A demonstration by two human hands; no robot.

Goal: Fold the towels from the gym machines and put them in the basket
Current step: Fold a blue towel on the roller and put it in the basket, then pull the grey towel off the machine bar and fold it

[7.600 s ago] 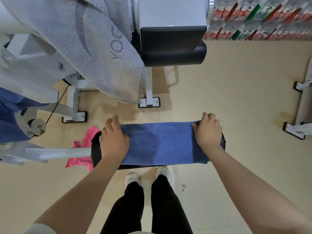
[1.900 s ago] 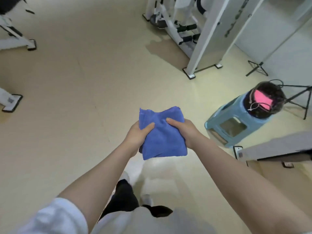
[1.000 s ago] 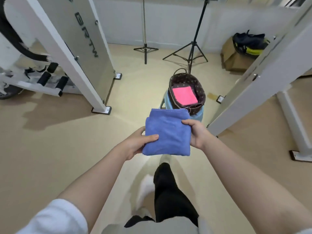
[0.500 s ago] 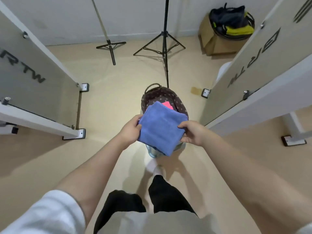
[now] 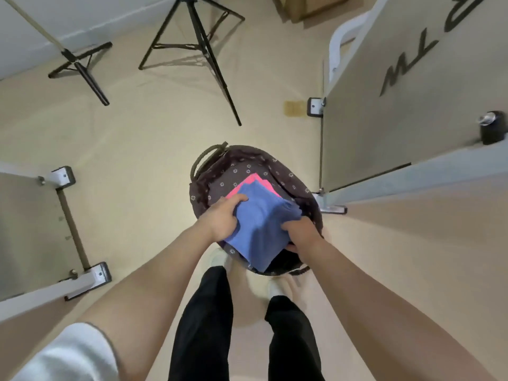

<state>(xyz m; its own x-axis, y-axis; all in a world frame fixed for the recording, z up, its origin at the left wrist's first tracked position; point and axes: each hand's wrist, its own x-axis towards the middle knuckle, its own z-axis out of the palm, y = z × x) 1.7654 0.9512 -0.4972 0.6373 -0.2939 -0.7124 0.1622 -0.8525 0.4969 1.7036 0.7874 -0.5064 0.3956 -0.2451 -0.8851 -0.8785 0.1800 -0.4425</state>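
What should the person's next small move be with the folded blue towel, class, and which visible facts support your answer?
Probably lower the blue towel flat onto the pink towel and let go. Both the left hand and right hand grip its sides, it is folded, and it sits within the basket opening, directly over the pink one, so only the release seems left.

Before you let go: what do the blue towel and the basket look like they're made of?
Blue towel: soft matte cloth, probably terry or microfibre; it sags and creases where the left hand and right hand grip it. Basket: dark brown fabric lining with small white flower prints, with a cord-like handle; whether the shell under it is woven or rigid cannot be seen.
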